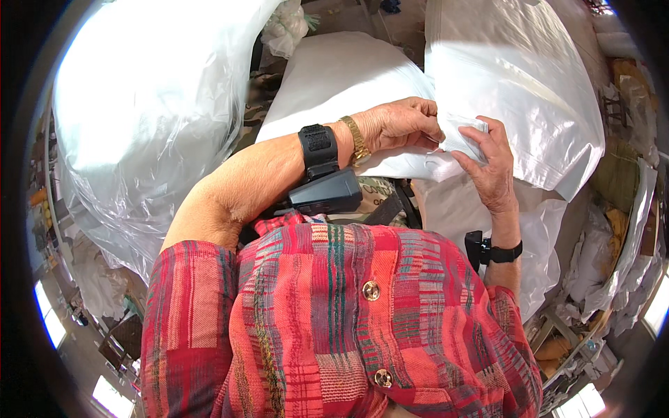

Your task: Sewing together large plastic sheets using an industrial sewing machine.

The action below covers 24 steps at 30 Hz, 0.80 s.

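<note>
A white plastic sheet (334,80), perhaps a flat bag, lies across my lap and reaches the hands. My left hand (404,125), with a gold watch at the wrist, is closed in a pinch on its edge near the fingertips. My right hand (493,167) faces it from the right, thumb and fingers closed on a small gathered part of the same white plastic. A gap of a few finger widths separates the two hands. Exactly which layers each pinch holds is hidden by the fingers and the glare.
A large clear plastic bag (153,104) bulges with white material at the left. Beyond my right hand spreads a stack of white plastic sheets (516,90). A crumpled clear bag (286,28) sits at the far side. Crumpled plastic (592,258) and clutter fill the right edge.
</note>
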### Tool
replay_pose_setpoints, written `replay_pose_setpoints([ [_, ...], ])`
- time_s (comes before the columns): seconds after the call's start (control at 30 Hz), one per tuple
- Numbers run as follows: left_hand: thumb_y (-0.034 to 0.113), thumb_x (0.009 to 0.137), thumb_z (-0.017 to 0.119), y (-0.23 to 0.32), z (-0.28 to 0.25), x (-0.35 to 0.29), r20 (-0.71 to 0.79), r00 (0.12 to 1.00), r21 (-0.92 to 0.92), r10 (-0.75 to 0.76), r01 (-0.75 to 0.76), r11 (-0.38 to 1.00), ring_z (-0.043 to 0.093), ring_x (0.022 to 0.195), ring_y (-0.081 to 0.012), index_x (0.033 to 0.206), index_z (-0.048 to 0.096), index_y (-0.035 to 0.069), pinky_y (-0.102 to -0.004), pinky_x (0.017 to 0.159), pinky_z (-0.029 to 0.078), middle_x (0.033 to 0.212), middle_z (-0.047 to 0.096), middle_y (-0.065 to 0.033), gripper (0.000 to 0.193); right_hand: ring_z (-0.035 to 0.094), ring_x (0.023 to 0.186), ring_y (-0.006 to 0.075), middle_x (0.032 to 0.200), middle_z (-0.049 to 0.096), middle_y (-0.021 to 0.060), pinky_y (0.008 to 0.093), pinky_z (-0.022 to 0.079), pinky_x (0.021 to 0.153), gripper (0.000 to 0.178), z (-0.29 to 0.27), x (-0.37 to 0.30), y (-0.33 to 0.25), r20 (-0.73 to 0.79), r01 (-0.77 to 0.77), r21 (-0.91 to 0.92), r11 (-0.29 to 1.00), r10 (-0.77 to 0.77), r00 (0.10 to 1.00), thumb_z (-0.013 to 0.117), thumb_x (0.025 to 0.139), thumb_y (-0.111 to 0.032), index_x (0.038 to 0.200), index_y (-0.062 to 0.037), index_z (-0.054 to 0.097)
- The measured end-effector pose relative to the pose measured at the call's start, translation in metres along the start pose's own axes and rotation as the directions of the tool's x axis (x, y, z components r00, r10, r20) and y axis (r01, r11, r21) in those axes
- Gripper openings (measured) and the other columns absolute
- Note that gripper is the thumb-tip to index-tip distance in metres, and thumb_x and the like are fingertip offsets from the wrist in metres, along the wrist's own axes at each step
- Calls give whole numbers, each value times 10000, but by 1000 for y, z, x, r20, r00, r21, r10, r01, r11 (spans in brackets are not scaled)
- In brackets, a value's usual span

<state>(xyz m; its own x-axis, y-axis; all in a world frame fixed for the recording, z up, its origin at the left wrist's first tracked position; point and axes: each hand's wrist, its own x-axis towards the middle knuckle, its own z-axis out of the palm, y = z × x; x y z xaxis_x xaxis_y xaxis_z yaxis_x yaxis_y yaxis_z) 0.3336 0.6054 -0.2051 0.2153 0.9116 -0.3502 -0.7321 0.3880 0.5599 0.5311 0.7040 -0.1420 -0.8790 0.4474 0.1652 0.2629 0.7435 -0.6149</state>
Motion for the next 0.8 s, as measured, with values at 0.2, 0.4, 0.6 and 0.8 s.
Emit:
replay_pose_setpoints([
  [0.2, 50, 857, 720, 2, 2, -2, 4, 1000, 14, -15, 15, 1000, 680, 861, -160, 996, 596, 9, -280, 834, 571, 951, 688, -92, 190, 617, 1032, 303, 1210, 563, 161, 378, 526, 836, 406, 1, 1, -2, -12, -2, -30, 1000, 1, 1000, 825, 768, -205, 1122, -67, 681],
  [0.4, 61, 869, 717, 4, 4, -4, -2, 1000, 3, -21, 21, 1000, 689, 860, -176, 969, 576, 2, -290, 817, 577, 965, 696, -125, 182, 620, 1017, 296, 1192, 568, 158, 374, 523, 832, 376, 1, 2, -2, -18, -2, -4, 1000, 2, 1000, 813, 782, -199, 1107, -58, 686],
  [0.6, 64, 882, 703, 2, 2, -1, -4, 1000, 16, -14, 14, 1000, 695, 879, -187, 986, 557, -8, -299, 815, 584, 978, 695, -139, 193, 621, 990, 278, 1182, 572, 152, 354, 518, 824, 301, 0, 2, -1, 9, -49, 115, 992, 48, 999, 782, 819, -190, 1068, -43, 697],
  [0.8, 66, 884, 702, 0, -1, 3, 1, 1000, 16, -19, 18, 1000, 694, 864, -182, 1002, 553, -5, -296, 819, 587, 984, 692, -138, 202, 618, 962, 236, 1180, 576, 142, 337, 514, 814, 256, -3, 3, 0, 32, -71, 162, 984, 66, 997, 753, 855, -161, 1075, -40, 700],
])
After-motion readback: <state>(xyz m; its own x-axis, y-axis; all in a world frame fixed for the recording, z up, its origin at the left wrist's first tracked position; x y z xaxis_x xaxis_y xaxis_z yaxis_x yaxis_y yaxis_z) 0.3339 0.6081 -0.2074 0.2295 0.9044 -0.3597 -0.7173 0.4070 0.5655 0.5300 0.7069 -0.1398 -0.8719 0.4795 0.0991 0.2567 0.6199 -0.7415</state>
